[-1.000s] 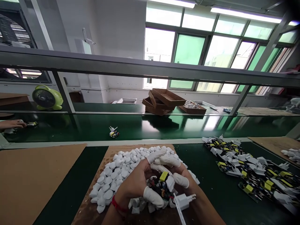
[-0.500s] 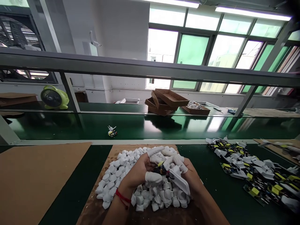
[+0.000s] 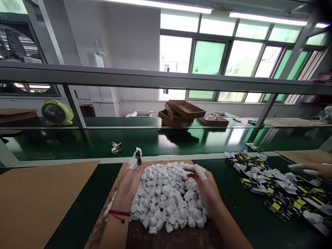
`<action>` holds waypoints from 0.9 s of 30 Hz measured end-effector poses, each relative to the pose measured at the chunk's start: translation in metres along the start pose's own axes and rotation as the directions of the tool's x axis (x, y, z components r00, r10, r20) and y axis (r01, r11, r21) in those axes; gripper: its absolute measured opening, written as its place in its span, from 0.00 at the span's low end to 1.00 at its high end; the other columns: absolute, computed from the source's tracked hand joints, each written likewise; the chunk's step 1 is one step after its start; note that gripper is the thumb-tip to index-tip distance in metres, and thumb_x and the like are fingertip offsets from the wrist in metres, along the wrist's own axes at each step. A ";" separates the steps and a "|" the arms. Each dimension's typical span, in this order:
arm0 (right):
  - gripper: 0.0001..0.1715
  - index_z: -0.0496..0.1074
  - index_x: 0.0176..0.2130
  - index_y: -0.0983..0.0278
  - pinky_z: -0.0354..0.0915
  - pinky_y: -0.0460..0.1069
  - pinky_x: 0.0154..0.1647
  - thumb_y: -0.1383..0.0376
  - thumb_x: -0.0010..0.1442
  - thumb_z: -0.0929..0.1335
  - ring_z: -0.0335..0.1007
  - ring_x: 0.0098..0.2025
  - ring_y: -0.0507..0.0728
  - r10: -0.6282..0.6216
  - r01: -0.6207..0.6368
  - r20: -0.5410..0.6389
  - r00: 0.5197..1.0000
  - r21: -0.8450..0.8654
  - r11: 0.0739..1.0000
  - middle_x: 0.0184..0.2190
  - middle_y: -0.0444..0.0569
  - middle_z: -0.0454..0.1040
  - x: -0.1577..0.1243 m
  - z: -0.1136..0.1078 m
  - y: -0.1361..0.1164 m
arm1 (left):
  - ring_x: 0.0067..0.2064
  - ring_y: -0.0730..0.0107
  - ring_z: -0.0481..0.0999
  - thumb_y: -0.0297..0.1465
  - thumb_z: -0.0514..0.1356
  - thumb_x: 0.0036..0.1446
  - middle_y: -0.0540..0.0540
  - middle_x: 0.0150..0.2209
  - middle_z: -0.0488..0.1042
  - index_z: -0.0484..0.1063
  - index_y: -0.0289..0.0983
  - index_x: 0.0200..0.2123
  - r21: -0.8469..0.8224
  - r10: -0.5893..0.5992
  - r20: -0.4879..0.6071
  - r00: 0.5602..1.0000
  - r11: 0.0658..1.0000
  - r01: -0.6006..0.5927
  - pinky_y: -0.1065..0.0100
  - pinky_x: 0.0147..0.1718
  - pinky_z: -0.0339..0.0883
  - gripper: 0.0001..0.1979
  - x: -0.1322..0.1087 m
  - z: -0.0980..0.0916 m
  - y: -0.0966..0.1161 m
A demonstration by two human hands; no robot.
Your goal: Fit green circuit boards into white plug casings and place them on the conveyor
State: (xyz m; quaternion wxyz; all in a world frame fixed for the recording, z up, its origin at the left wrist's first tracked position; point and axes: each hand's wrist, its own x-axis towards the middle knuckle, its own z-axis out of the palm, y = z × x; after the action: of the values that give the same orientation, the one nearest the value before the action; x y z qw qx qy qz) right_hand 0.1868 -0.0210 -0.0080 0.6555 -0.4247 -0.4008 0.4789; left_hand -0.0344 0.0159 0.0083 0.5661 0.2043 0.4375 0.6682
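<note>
One board (image 3: 138,157): upright at the fingertips of the left hand, beyond the palm; dark on its face, white at the top; well apart from the right hand.
Left hand (image 3: 131,180): raised at the far left corner of the caps, pinching the board; white covers on the fingertips, red cord (image 3: 118,212) at the wrist.
Right hand (image 3: 207,188): bent over the far right of the caps, fingers curled; whether pinching a cap, cannot tell.
Caps (image 3: 163,197): white, many, piled between both hands on a brown sheet (image 3: 168,241).
Belt (image 3: 77,143): green, beyond the caps; bearing a loose unit (image 3: 116,149) near the left hand, a second unit (image 3: 254,148) at right.
Heap (image 3: 280,183): units with yellow and white parts, well right of the right hand.
Co-worker's hand (image 3: 316,169): at the right edge, near the heap, blurred.
</note>
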 end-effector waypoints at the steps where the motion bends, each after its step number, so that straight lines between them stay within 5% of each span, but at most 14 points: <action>1: 0.26 0.81 0.31 0.65 0.68 0.54 0.40 0.45 0.44 0.73 0.73 0.41 0.63 -0.007 0.007 0.007 1.000 -0.003 1.000 0.36 0.56 0.81 0.000 0.000 0.001 | 0.51 0.65 0.74 0.25 0.50 0.64 0.37 0.51 0.72 0.65 0.34 0.55 0.011 -0.009 0.041 0.999 1.000 0.008 0.60 0.57 0.63 0.18 -0.002 0.001 -0.001; 6: 0.27 0.81 0.30 0.64 0.68 0.54 0.41 0.44 0.46 0.72 0.72 0.41 0.64 -0.026 0.028 0.029 0.999 -0.057 0.998 0.34 0.56 0.80 0.001 -0.003 0.003 | 0.59 0.61 0.67 0.29 0.51 0.63 0.38 0.60 0.67 0.66 0.36 0.56 0.058 0.011 0.185 0.983 0.998 -0.022 0.61 0.59 0.60 0.18 -0.010 0.008 -0.003; 12: 0.25 0.80 0.30 0.65 0.69 0.53 0.37 0.46 0.49 0.69 0.74 0.38 0.63 -0.144 0.130 -0.055 0.988 -0.196 0.972 0.32 0.56 0.80 0.012 -0.015 0.005 | 0.51 0.59 0.75 0.26 0.54 0.60 0.35 0.53 0.73 0.65 0.34 0.57 0.131 0.020 0.201 0.979 0.990 -0.047 0.66 0.42 0.70 0.20 -0.009 0.009 -0.002; 17: 0.28 0.78 0.38 0.68 0.69 0.54 0.38 0.49 0.57 0.62 0.73 0.40 0.63 -0.247 0.146 -0.184 0.952 -0.435 0.888 0.37 0.57 0.79 0.037 -0.044 0.010 | 0.47 0.63 0.77 0.28 0.56 0.59 0.38 0.49 0.76 0.68 0.35 0.54 0.221 -0.001 0.202 0.979 0.974 -0.044 0.71 0.38 0.70 0.19 -0.011 0.012 -0.002; 22: 0.21 0.75 0.46 0.70 0.57 0.61 0.56 0.62 0.56 0.64 0.60 0.58 0.70 -0.358 -0.001 -0.262 0.896 -0.808 0.589 0.51 0.61 0.72 0.058 -0.099 0.001 | 0.47 0.64 0.77 0.23 0.61 0.53 0.41 0.47 0.78 0.70 0.38 0.52 0.267 -0.043 0.219 0.975 0.964 -0.017 0.74 0.36 0.70 0.22 -0.004 0.008 -0.006; 27: 0.17 0.72 0.49 0.68 0.57 0.61 0.57 0.70 0.59 0.66 0.62 0.57 0.65 -0.249 -0.139 -0.182 0.951 -0.974 0.177 0.50 0.59 0.72 0.047 -0.155 -0.015 | 0.44 0.66 0.77 0.24 0.62 0.51 0.43 0.45 0.79 0.70 0.39 0.52 0.240 -0.028 0.232 0.972 0.970 -0.029 0.74 0.36 0.70 0.23 0.000 0.005 -0.009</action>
State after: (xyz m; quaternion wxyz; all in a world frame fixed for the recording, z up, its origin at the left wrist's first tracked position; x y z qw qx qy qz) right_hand 0.3462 -0.0050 -0.0382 0.2995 -0.7972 -0.5240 0.0151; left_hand -0.0257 0.0171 0.0036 0.5844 0.3492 0.4458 0.5812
